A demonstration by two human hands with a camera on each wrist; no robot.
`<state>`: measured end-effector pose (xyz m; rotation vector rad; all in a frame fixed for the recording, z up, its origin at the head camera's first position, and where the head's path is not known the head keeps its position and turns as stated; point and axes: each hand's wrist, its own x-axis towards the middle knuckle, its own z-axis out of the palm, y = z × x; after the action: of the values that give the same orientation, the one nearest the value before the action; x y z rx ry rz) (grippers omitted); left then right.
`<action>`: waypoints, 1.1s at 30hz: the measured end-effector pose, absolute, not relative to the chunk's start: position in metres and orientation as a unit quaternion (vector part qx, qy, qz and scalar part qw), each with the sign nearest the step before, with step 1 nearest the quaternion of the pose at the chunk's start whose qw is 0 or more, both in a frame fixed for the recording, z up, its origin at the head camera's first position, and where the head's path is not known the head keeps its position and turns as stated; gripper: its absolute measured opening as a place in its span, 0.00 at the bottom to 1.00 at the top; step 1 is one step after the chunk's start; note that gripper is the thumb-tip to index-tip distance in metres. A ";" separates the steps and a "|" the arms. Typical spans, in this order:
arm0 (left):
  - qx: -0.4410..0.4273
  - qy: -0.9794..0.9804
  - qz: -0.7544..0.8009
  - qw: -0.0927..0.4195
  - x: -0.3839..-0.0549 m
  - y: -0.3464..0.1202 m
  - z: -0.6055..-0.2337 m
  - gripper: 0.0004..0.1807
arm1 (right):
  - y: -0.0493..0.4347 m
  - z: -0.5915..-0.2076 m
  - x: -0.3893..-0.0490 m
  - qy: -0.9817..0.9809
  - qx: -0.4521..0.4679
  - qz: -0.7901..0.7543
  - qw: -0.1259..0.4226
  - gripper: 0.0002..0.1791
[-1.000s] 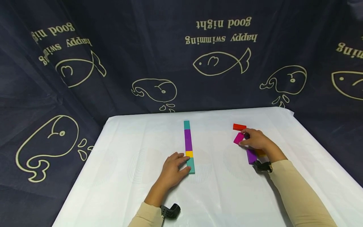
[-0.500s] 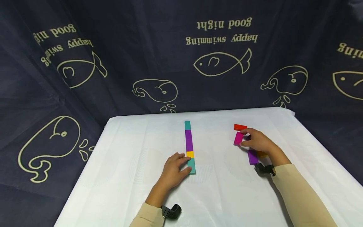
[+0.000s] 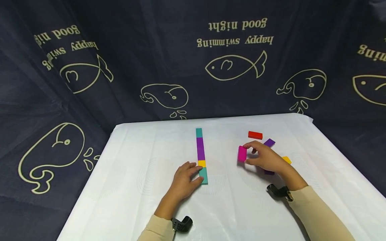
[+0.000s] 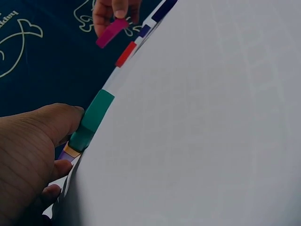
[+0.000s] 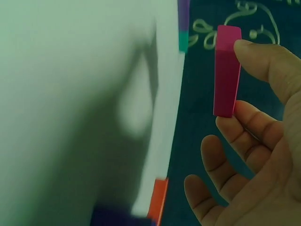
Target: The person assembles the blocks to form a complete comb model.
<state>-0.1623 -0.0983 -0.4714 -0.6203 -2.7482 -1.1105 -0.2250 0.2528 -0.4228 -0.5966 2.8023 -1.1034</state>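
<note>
A straight row of blocks runs away from me in the head view: a teal block (image 3: 203, 176) nearest, then a small yellow block (image 3: 201, 163), a purple stretch (image 3: 200, 149) and a far teal block (image 3: 199, 132). My left hand (image 3: 184, 180) rests against the row's left side, thumb and index finger spread along the near teal block. My right hand (image 3: 265, 159) pinches a magenta block (image 3: 242, 154) between thumb and fingers, held above the table. In the right wrist view the magenta block (image 5: 227, 75) stands lengthwise between thumb tip and fingertips.
Loose blocks lie around my right hand: a red block (image 3: 255, 135) behind it, a purple block (image 3: 269, 143) just beyond, and a yellow block (image 3: 286, 159) to the right. Another purple block (image 3: 269, 172) is mostly hidden below the hand. The white-covered table (image 3: 135, 150) meets a dark curtain (image 3: 169, 43).
My right hand has moved left with the magenta block, away from the loose blocks, uncovering the purple and yellow ones. My left hand has stayed at the row.
</note>
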 end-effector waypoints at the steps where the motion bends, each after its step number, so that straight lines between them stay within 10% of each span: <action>1: -0.205 -0.906 -0.366 0.057 -0.162 -0.098 -0.471 0.21 | 0.248 -0.422 -0.222 0.910 -0.201 -0.360 0.033 0.28; 33: -0.222 -0.913 -0.333 0.081 -0.166 -0.102 -0.472 0.20 | 0.130 -0.430 -0.151 0.868 -0.397 -0.279 0.105 0.26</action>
<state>-0.1659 -0.1020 -0.4724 -0.6647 -2.7277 -0.9948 -0.1513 0.1300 -0.4302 -1.1713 2.5568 -0.8232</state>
